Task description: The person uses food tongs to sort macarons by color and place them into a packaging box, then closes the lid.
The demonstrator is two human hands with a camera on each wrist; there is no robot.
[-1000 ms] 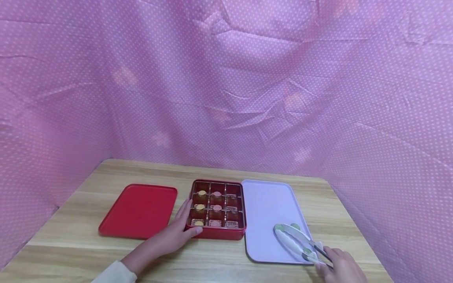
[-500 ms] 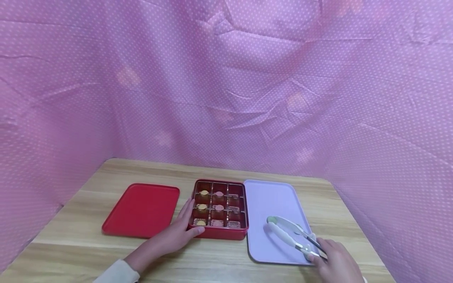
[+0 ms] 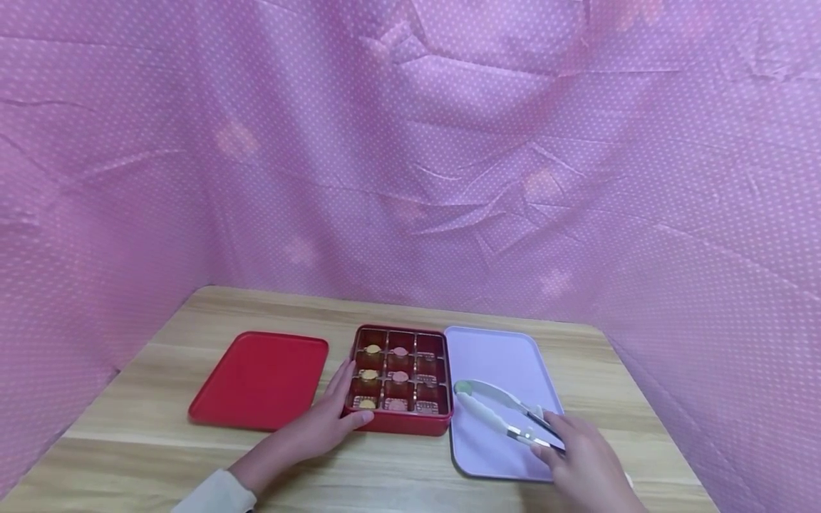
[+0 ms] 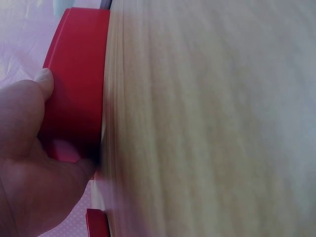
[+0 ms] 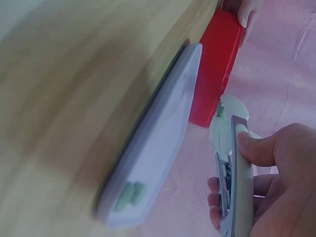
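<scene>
Slantwise over the lilac tray (image 3: 500,349), toward the red box (image 3: 404,425) that the left hand (image 3: 323,424) touches with straight fingers, point the tongs (image 3: 485,413) the right hand (image 3: 586,459) grips, a green piece (image 3: 463,387) at their tips. Only the right wrist view shows two green discs (image 5: 138,193) on the tray.

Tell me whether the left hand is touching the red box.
Touching. The left wrist view shows it: the left hand holds the corner of the red box, its thumb against the rim, no gap.
</scene>
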